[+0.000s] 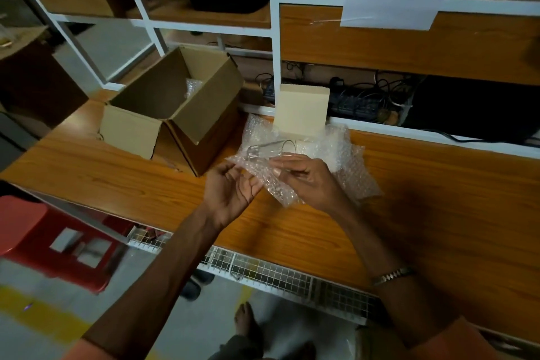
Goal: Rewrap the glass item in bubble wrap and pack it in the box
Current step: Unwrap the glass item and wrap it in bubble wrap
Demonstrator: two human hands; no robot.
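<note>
Just beyond both hands' grip (264, 175), the glass (270, 149) lies on bubble wrap (330, 155).

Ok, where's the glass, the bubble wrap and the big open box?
Drinking glass (270, 149), head view, on its clear side wall.
Bubble wrap (344, 155), head view, on the sheet's bare right part.
Open cardboard box (204, 102), head view, on its raised right flap.

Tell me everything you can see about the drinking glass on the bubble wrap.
The glass is clear and empty, a tall tumbler as it looks, lying on its side with its mouth toward the right. It rests on a sheet of bubble wrap spread on the wooden desk. The right hand grips it near the rim; it is not yet wrapped.
</note>
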